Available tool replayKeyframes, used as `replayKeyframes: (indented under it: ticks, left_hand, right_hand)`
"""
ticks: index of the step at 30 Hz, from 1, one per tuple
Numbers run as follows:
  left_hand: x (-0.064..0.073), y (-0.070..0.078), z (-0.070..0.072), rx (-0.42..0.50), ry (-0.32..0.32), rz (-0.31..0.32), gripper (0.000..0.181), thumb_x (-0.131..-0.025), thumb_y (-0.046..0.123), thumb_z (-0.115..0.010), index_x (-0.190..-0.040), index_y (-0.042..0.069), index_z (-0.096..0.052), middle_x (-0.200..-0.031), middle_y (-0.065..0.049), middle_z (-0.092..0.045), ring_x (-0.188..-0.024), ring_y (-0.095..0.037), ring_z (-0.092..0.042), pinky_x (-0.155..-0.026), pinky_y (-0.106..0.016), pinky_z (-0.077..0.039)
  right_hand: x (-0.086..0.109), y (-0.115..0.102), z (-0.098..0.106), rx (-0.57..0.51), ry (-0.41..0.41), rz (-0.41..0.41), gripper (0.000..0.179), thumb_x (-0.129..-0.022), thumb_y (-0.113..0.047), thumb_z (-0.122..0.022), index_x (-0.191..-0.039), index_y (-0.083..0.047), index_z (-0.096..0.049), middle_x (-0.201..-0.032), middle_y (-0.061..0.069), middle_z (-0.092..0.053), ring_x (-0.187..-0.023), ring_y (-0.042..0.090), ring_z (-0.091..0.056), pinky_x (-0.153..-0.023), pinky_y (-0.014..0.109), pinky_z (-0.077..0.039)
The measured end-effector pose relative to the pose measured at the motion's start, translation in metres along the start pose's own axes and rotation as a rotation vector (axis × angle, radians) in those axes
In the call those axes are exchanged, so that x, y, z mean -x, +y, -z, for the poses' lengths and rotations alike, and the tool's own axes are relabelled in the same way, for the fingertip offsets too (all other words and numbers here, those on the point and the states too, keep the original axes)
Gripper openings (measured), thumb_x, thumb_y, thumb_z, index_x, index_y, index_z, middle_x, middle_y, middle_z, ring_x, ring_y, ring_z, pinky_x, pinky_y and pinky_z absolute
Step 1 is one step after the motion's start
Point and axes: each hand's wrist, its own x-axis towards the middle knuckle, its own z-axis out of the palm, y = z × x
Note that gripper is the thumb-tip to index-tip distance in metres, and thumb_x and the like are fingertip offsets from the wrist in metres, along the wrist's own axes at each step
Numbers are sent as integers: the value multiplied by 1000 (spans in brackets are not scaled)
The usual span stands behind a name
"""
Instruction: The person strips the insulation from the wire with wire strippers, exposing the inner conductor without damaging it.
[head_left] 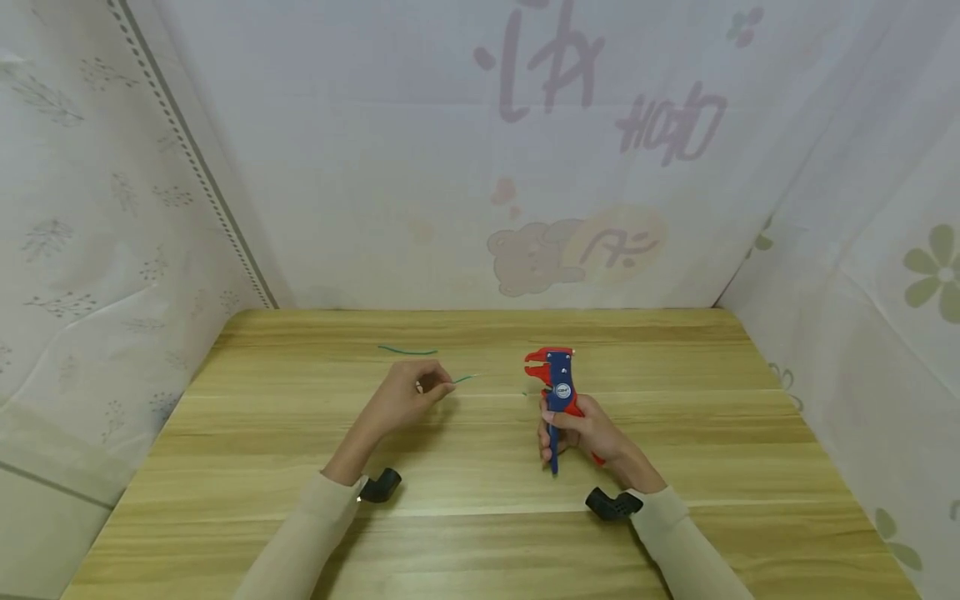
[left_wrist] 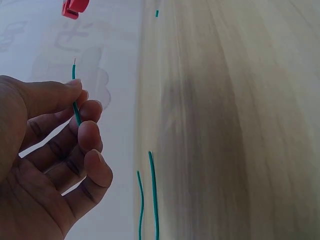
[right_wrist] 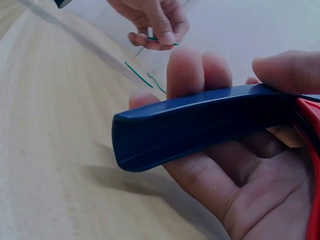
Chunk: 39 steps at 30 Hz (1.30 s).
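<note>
My left hand (head_left: 411, 392) pinches a short green wire (left_wrist: 74, 72) between thumb and fingertips. A thin strand of bare copper shows at the wire's tip in the left wrist view. To its right, my right hand (head_left: 581, 429) grips a red and blue wire stripper (head_left: 558, 375), fingers wrapped about the handles. The tool's red jaws point left, parted, with nothing seen between them and apart from the wire. In the right wrist view the blue handle (right_wrist: 200, 120) crosses the palm.
Two more green wires, one longer (left_wrist: 153, 195) and one thinner (left_wrist: 141, 205), lie on the wooden table (head_left: 480, 533) beyond the left hand. A tiny green piece (left_wrist: 157, 13) lies near the stripper. Patterned cloth (head_left: 360, 208) hangs behind and at both sides.
</note>
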Motion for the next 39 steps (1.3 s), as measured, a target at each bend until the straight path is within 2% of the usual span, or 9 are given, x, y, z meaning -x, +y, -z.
replayKeyframes:
  ticks: [8,16,21,28,39]
  left_hand:
    - [9,-5,4,-7,-2,18,10,-96,15,-73,-93,5,-75,-82,-8,-73,-71,-11,-59,-67,-23,-50]
    - [18,-17,7,-30,-8,45,8,-97,14,-72,-93,7,-74,-82,-5,-73,-73,-10,-59,-67,-23,-49]
    - [22,-21,12,-58,15,65,8,-97,17,-72,-93,10,-75,-82,-2,-73,-74,-10,-60,-69,-25,-50]
    - [28,-27,17,-77,19,90,8,-96,16,-73,-92,9,-75,-80,-2,-72,-74,-11,-59,-69,-25,-50]
    - [35,-32,22,-88,4,123,5,-96,13,-73,-92,9,-74,-80,-1,-72,-71,-10,-59,-65,-23,-49]
  right_hand:
    - [4,-4,11,11,9,19,21,-108,-8,-45,-117,11,-40,-85,7,-71,-73,20,-74,-74,48,-64]
    - [9,-7,19,14,33,3,25,-109,-11,-46,-118,11,-39,-85,7,-72,-74,21,-74,-74,47,-64]
    - [11,-6,24,11,63,-1,28,-109,-10,-46,-118,14,-35,-85,7,-71,-73,22,-74,-75,48,-64]
    - [15,-9,33,16,83,23,20,-109,-9,-45,-119,8,-42,-86,7,-71,-75,22,-75,-75,48,-64]
    - [23,-12,47,4,123,45,19,-110,-8,-42,-117,9,-40,-86,6,-71,-73,21,-75,-72,48,-64]
